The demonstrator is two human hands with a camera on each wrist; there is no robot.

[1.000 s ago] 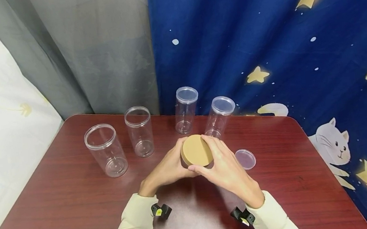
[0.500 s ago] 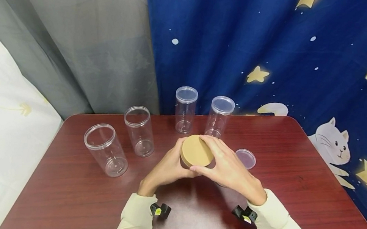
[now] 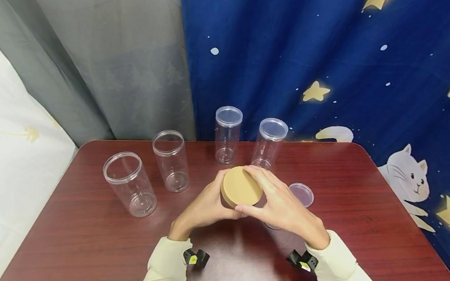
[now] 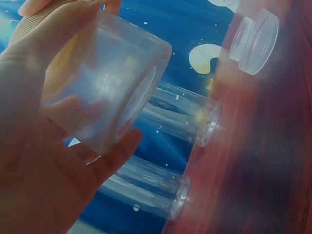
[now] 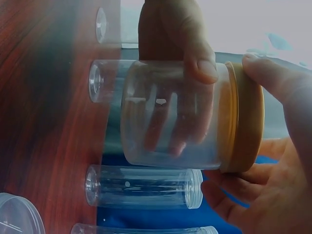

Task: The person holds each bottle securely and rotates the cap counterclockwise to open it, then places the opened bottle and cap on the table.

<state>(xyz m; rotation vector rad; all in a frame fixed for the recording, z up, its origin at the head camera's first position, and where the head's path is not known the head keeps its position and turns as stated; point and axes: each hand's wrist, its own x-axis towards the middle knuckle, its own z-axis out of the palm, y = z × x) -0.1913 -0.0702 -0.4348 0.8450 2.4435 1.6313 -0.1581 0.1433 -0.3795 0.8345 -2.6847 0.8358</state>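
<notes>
A squat clear jar (image 5: 170, 117) with a tan screw lid (image 3: 240, 186) is held up over the table by both hands. In the right wrist view the jar lies sideways across the picture, its lid seated at the mouth end. My left hand (image 3: 211, 203) grips the clear body, thumb on one side and fingers round the other, as the left wrist view shows too. Around the rim of the tan lid curl the fingers and thumb of my right hand (image 3: 279, 206). The jar's body is mostly hidden under the lid in the head view.
Two tall clear jars without lids, one nearer (image 3: 131, 187) and one farther (image 3: 172, 165), stand at left. Behind the hands are two lidded jars (image 3: 228, 135). A clear lid (image 3: 301, 194) lies right; another lid's edge (image 3: 271, 226) peeks from beneath the right hand. Curtains hang behind the table.
My right hand and wrist have shifted slightly right and turned a little around the tan lid. More of the clear lid's edge beneath that hand shows. The left hand has hardly moved.
</notes>
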